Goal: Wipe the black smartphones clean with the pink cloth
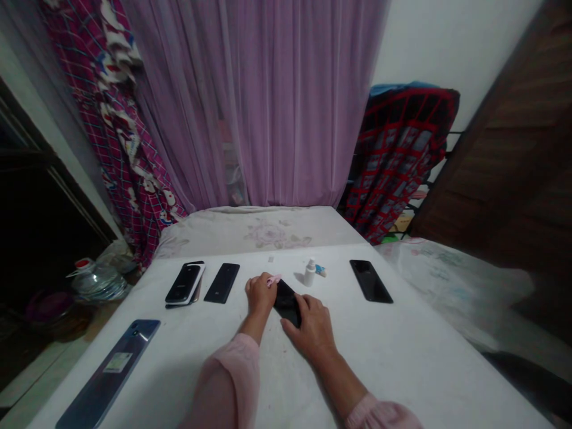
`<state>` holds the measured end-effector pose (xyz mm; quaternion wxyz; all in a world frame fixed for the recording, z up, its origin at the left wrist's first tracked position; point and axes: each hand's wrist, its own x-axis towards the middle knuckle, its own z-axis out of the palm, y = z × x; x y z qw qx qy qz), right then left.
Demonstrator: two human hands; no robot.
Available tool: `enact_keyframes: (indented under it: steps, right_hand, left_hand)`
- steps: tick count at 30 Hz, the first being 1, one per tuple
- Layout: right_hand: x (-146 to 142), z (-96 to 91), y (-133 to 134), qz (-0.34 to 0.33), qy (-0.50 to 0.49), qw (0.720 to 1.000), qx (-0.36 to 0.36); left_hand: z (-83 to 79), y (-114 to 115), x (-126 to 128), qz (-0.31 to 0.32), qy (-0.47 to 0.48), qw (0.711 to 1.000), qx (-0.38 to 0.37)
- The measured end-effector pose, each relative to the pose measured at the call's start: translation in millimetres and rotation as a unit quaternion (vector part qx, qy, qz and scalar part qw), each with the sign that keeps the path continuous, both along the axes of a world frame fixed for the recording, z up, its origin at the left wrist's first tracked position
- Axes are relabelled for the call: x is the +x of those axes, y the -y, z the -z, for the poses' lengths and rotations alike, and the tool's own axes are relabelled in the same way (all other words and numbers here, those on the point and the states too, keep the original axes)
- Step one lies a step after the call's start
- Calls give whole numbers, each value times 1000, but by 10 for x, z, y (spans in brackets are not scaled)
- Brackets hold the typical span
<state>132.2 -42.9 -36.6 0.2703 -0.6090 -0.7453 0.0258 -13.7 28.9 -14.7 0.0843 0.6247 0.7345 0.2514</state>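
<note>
At bench [402,357] centre: one black smartphone [286,302]; left hand [261,294] pinching a pink cloth [274,279] at its far end; right hand [315,328] gripping its near end; best braced firmly, pressed lightly.

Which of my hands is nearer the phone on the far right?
Right. Your right hand is on the middle phone, left of the far-right phone. Your left hand is farther off, at the middle phone's left side.

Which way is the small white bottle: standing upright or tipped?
Upright: the white bottle stands on its base, narrower end uppermost.
</note>
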Motion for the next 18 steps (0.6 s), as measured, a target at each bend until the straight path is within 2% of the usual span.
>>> enact_keyframes:
  steps: [4,7,11,18]
  right_hand:
    - [7,8,-15,-9,9,1000,4]
    - [10,0,-7,-14,14,1000,8]
    - [25,20,-9,-17,11,1000,10]
    - [53,74,-39,-30,16,999,17]
  left_hand:
    - [107,106,1,23,37,998,34]
    - [139,147,1,24,52,998,33]
    - [80,111,-16,18,46,999,21]
    - [-39,-35,0,-31,24,999,-25]
